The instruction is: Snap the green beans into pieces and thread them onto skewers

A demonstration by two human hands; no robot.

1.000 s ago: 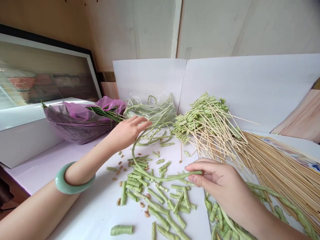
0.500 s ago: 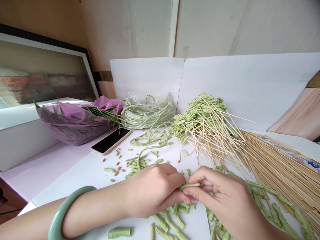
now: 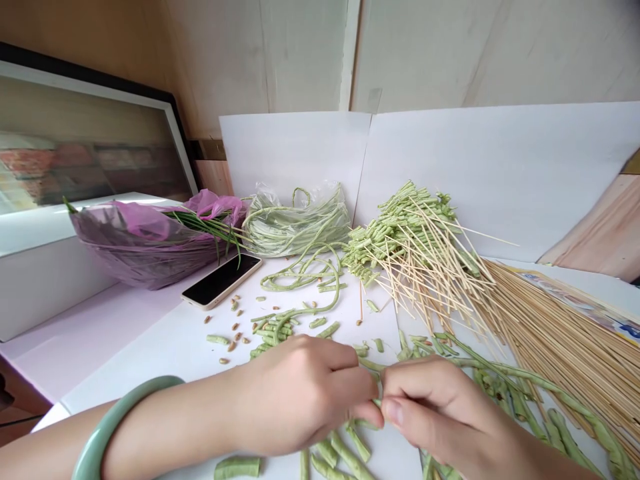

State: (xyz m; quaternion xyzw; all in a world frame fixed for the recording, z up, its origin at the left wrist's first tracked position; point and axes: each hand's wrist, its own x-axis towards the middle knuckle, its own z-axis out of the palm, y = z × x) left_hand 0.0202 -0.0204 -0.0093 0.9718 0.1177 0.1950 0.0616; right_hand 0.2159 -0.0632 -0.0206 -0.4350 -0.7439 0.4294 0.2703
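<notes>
My left hand (image 3: 315, 393), with a green bangle (image 3: 110, 420) on its arm, is closed in a pinch. Its fingertips meet those of my right hand (image 3: 440, 407), which is closed too, its thumb on top. Between them only a sliver of a green bean piece (image 3: 378, 403) shows; the fingers hide the rest. Cut bean pieces (image 3: 347, 453) lie on the white table just below my hands. Behind my left hand lie short bean pieces (image 3: 280, 328) and the end of a long bean (image 3: 325, 303).
Bean pieces threaded on skewers (image 3: 405, 223) are heaped at the back. Bare wooden skewers (image 3: 565, 333) fan out on the right, near bean strips (image 3: 590, 427). A clear bag of long beans (image 3: 300, 230), a purple bag (image 3: 140, 250), a phone (image 3: 220, 283) and brown seeds (image 3: 238, 337) lie left.
My right hand's fingers have curled in and its thumb has come over the bean piece, which shows far less now. Both hands sit slightly lower.
</notes>
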